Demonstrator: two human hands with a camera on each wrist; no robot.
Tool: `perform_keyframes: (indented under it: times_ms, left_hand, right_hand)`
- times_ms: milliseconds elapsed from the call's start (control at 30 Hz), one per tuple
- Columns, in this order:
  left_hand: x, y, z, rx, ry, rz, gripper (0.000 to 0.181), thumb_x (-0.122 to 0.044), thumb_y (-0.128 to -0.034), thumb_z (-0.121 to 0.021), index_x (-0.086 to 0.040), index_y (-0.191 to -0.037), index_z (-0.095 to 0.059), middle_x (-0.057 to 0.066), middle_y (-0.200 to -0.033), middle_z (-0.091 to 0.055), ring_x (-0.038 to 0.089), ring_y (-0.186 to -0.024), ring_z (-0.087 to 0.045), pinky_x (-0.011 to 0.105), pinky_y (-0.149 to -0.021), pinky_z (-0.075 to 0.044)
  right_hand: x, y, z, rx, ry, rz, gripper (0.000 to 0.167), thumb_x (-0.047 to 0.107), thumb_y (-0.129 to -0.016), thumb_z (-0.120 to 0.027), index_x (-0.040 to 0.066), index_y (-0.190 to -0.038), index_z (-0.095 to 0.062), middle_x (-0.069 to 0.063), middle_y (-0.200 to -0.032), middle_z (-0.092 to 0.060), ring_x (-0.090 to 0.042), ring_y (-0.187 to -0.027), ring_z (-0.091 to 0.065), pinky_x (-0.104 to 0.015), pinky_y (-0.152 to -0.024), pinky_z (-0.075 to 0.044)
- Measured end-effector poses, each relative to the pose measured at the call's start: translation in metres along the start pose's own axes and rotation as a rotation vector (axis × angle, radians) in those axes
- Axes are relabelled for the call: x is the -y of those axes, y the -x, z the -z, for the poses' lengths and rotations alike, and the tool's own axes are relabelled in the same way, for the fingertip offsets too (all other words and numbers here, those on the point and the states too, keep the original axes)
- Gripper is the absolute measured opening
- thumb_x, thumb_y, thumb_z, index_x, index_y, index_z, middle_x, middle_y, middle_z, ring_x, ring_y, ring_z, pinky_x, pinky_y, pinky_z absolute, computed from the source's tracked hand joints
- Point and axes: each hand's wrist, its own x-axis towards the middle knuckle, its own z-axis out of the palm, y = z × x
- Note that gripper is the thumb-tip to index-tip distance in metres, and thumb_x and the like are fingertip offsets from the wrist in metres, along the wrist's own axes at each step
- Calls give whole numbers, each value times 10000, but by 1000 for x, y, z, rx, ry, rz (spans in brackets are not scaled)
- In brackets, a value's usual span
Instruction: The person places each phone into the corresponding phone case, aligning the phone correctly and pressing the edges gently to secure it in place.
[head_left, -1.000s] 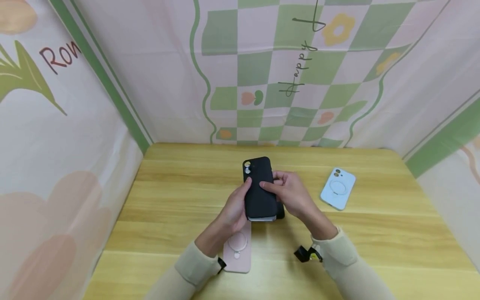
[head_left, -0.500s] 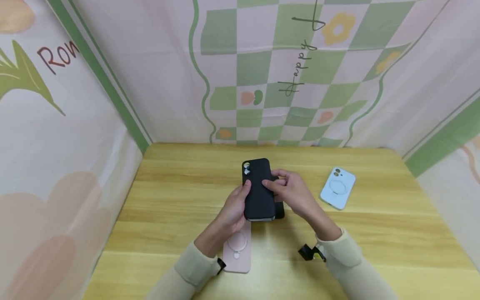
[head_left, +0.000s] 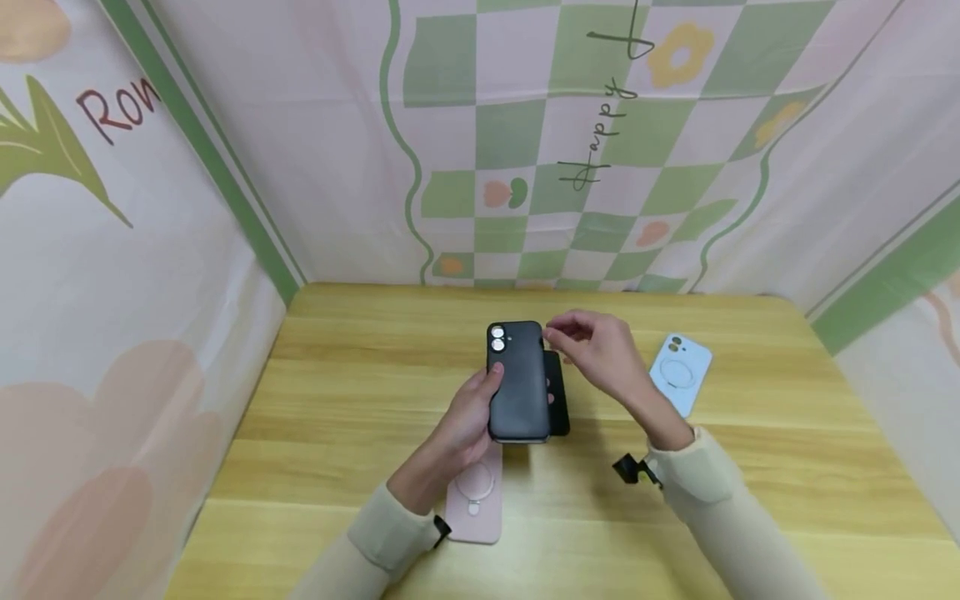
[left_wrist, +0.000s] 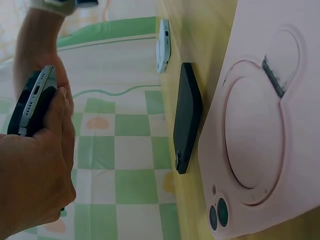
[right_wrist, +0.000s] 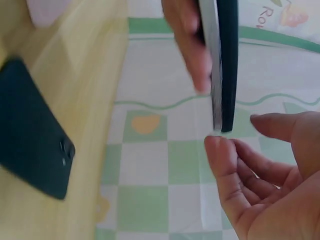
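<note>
A phone with a black case (head_left: 519,392) on its back is held upright above the table by the left hand (head_left: 467,417), its thumb across the case's left side. In the left wrist view the left hand (left_wrist: 37,175) grips the phone (left_wrist: 36,102), whose port edge shows. At the upper right corner of the case is the right hand (head_left: 600,350). Seen from the right wrist, a fingertip of the right hand (right_wrist: 270,175) is at the phone's end, with the thumb apart from the case (right_wrist: 229,65); nothing is between thumb and fingers.
Behind the held phone a black phone or case (head_left: 558,400) lies on the wooden table (head_left: 360,375). A pink one with a ring (head_left: 475,508) lies nearer, under the left hand. The light blue one (head_left: 678,375) lies at the right, partly behind the right wrist. A patterned cloth hangs behind.
The right hand has let go of the case's right side and moved up and right to its top corner. The camera holes now show lenses, and the case's back is tilted differently.
</note>
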Motion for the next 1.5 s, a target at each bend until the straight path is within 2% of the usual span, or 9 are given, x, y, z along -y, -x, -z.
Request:
perform_keyframes:
  times_ms: [100,267,333,433,600,667,867,933,1500]
  left_hand:
    - [0,1,0,20,-4,6,535,-330,-1183,-288,-39,-1631,-314,277,-1457,-593,411,-1300,-642,488,-1091,-549]
    - [3,1,-1,3,-20,8,535,-330,-1180,-313,-15,-1611,-345,254,-1451,-597,347,-1285,-652,447,-1088,-554]
    - [4,0,-2,-1,-37,7,540,-330,-1179,-324,3,-1603,-350,250,-1451,-596,316,-1280,-649,433,-1091,-551]
    - [5,-1,-3,-4,-60,12,543,-326,-1178,-330,19,-1597,-352,237,-1453,-593,273,-1276,-633,408,-1092,-547]
    - [4,0,-2,30,-55,34,541,-339,-1181,-307,-34,-1627,-322,249,-1448,-599,379,-1284,-650,457,-1078,-560]
    - [3,1,-2,42,-53,38,543,-341,-1182,-296,-42,-1635,-307,250,-1458,-591,403,-1302,-638,473,-1082,-557]
    - [1,3,-3,12,-86,45,539,-325,-1181,-307,2,-1608,-339,212,-1479,-578,281,-1335,-597,409,-1109,-535]
    - [1,3,-3,15,-88,46,537,-319,-1182,-305,4,-1610,-334,215,-1482,-574,281,-1334,-595,415,-1116,-530]
    - [3,5,-3,24,-90,47,529,-306,-1182,-309,-11,-1621,-328,207,-1496,-567,291,-1364,-576,433,-1144,-507]
  right_hand:
    - [0,-14,5,53,43,10,312,284,-1076,-651,35,-1231,-756,-144,-1132,-779,-291,-948,-749,-346,-731,-649]
    - [2,-37,6,259,-58,-51,425,399,-1107,-569,49,-1268,-749,-139,-1240,-728,-263,-1038,-706,-381,-852,-637]
    - [3,-45,5,346,-121,-102,456,438,-1104,-559,50,-1221,-767,-113,-1184,-723,-225,-976,-679,-356,-837,-619]
    - [4,-55,4,452,-200,-193,490,455,-1099,-562,15,-1117,-779,-67,-984,-707,-172,-813,-624,-320,-765,-587]
    - [2,-67,4,558,-276,-276,476,418,-1096,-586,-17,-1042,-772,-2,-794,-664,-115,-678,-581,-305,-679,-580]
    - [1,-70,4,582,-303,-298,455,400,-1095,-594,-8,-1021,-780,4,-780,-665,-109,-657,-586,-300,-658,-579]
    - [-4,-74,2,641,-376,-337,371,325,-1084,-633,36,-945,-820,-20,-793,-692,-105,-611,-609,-267,-598,-565]
    - [-5,-74,1,653,-400,-341,355,306,-1080,-643,40,-933,-827,-30,-793,-706,-109,-603,-620,-260,-584,-565]
    - [-12,-73,-4,670,-526,-331,266,177,-1071,-654,55,-925,-841,-42,-814,-748,-98,-626,-662,-231,-576,-573]
